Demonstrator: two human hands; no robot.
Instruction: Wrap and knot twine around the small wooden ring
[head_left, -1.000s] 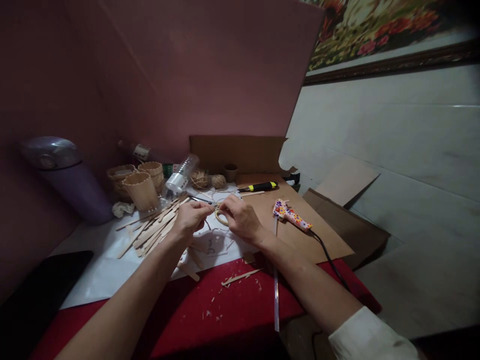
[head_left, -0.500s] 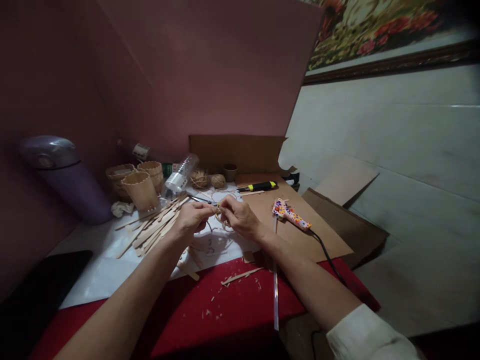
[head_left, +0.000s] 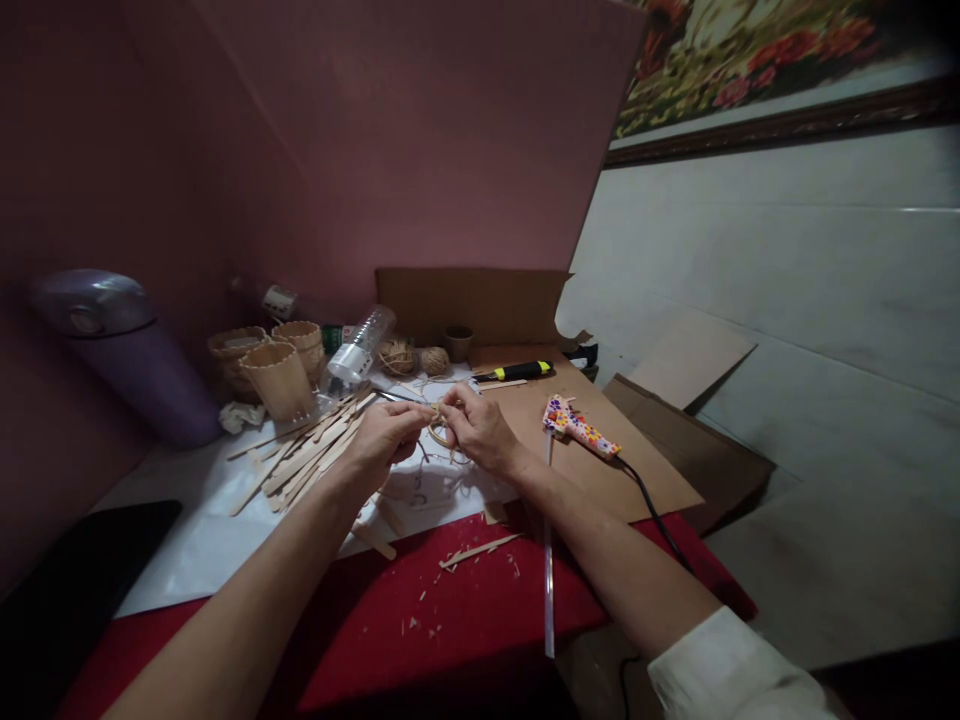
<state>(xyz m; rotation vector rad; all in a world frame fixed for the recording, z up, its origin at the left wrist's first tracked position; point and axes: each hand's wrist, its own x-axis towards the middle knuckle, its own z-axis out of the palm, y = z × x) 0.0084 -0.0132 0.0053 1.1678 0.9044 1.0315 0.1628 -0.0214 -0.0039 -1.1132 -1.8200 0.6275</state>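
My left hand (head_left: 390, 432) and my right hand (head_left: 478, 428) meet above the white paper, fingertips pinched close together. Between them is a small tan ring (head_left: 438, 433), with thin twine (head_left: 459, 460) trailing loosely below it. The fingers of both hands are closed on the ring and its twine; the exact grip is partly hidden. Behind my fingers lies a pair of scissors (head_left: 401, 398), only partly visible. A heap of wooden craft sticks (head_left: 315, 455) lies beside my left hand.
Wooden-stick cups (head_left: 279, 382), a clear plastic bottle (head_left: 361, 345) and twine balls (head_left: 397, 357) stand behind. A purple bottle (head_left: 142, 360) is at left. On the cardboard (head_left: 637, 470) lie a yellow-black cutter (head_left: 517, 371) and a flowered glue gun (head_left: 577, 427) with its cord.
The tan ring shows more clearly below my fingertips, and my right fingers have shifted slightly on it. Both hands stay close together; the view has moved a little.
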